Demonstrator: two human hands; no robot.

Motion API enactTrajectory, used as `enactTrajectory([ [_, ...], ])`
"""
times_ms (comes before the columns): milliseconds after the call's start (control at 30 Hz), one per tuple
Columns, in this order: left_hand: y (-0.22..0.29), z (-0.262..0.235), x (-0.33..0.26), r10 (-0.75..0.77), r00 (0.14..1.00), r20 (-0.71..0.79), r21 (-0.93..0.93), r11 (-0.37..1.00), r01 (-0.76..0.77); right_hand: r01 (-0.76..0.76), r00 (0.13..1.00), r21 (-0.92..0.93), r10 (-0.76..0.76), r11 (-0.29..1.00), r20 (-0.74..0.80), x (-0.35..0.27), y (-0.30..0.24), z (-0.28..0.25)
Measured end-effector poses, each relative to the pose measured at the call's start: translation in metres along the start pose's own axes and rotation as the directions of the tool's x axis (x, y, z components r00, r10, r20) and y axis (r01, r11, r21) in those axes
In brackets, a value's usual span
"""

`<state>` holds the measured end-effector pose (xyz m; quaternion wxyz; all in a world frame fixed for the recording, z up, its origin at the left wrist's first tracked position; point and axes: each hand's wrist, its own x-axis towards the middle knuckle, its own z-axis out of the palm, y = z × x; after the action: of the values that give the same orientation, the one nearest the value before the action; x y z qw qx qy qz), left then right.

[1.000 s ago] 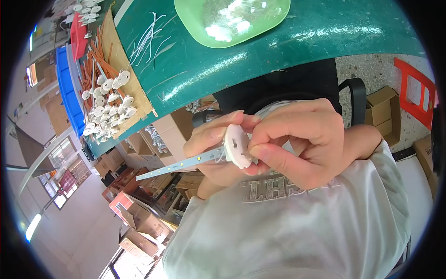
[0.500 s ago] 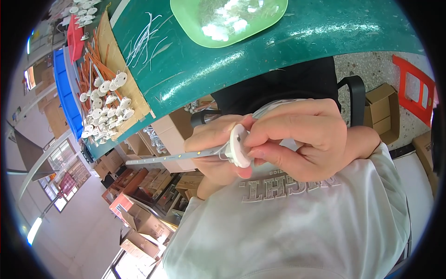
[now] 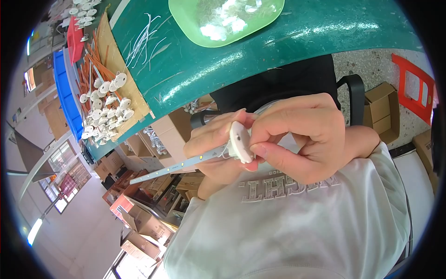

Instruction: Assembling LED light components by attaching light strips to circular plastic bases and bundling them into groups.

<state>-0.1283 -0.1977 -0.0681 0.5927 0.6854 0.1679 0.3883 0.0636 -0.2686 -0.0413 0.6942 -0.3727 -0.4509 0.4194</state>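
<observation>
A narrow LED strip (image 3: 174,166) with small yellow chips points out to the left, its far end tilted down. Joined to its near end by a thin white wire is a round white plastic cap (image 3: 239,143) with a small dark hole. Behind the strip and cap, my left hand (image 3: 210,139) is closed around them, its fingertips partly hidden by the cap. My right hand (image 3: 304,139) has thumb and forefinger pinched together at the cap's right side; whether anything small lies between those fingertips cannot be made out.
A green table (image 3: 325,23) carries a light green bowl (image 3: 195,35) of shiny clear pieces. Loose white wires (image 3: 144,39) and many capped strips (image 3: 109,109) on cardboard lie at left. Also around are a black chair (image 3: 278,83), an open carton (image 3: 381,111) and a red plastic frame (image 3: 413,86).
The strip's far end has swung downward and the cap has tilted slightly. My right hand's fingertips have shifted a little right along the cap. Both hands stay close together.
</observation>
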Motion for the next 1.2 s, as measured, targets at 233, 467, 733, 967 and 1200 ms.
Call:
enactTrajectory([
  [233,-0.003,0.009,-0.009,-0.015,0.990,-0.139,-0.328,0.944,-0.031,0.090,0.994,0.046,-0.087,0.995,-0.061,0.000,0.005,0.005],
  [467,-0.003,0.016,0.011,-0.046,0.993,-0.104,-0.859,0.508,-0.066,0.072,0.997,0.073,-0.068,0.995,-0.047,-0.002,-0.001,-0.007],
  [733,0.004,0.013,0.015,-0.059,0.998,0.024,-0.981,0.190,0.035,0.052,0.999,0.087,-0.052,0.995,-0.001,-0.004,0.002,-0.004],
  [967,-0.002,0.015,0.020,0.001,1.000,0.031,-0.992,0.122,0.031,-0.001,1.000,0.117,0.002,0.993,-0.008,-0.006,0.006,-0.007],
  [1200,0.005,0.014,0.015,-0.099,0.992,0.073,-0.992,0.096,0.082,-0.068,0.998,0.127,0.068,0.990,0.007,-0.006,0.001,-0.007],
])
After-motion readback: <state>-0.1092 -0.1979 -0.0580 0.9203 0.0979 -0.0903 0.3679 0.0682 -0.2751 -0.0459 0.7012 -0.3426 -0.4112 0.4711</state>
